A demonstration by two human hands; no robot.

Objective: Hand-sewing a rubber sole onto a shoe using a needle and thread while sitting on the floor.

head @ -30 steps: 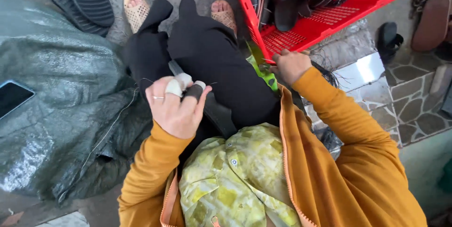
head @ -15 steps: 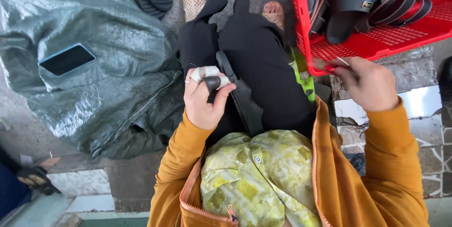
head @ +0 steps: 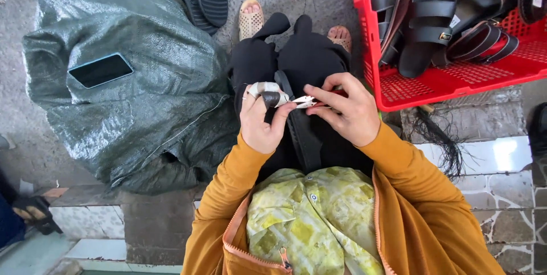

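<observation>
Bringing the right hand (head: 345, 110) back from the red crate (head: 450, 84), the person has joined both hands over the lap; half a second ago that hand was out at the crate's rim, and a second ago it rested lower beside it. Now it pinches a small pair of snips (head: 307, 102) with a pale metal tip and a trace of red handle, fingers curled tight around them. The left hand (head: 263, 116) has stayed where it was, closed on a dark strap piece (head: 272, 99) with a taped finger pressed along it, and the snips' tip meets that piece just beside the thumb. So the work has gone from fetching to trimming, as I read it (the head has also swung, so the green sack (head: 131, 92) and the phone (head: 100, 70) lying on it sit differently in view).

Much stays hidden. The blades are mostly covered by fingers, so I can't tell whether they are biting or merely touching. The strap piece blends into the black trousers (head: 307, 58), and its full shape is lost. The sandals (head: 433, 18) in the crate are cut off at the top edge, and a dark tangle of threads (head: 441, 138) lies on the step by the right elbow.
</observation>
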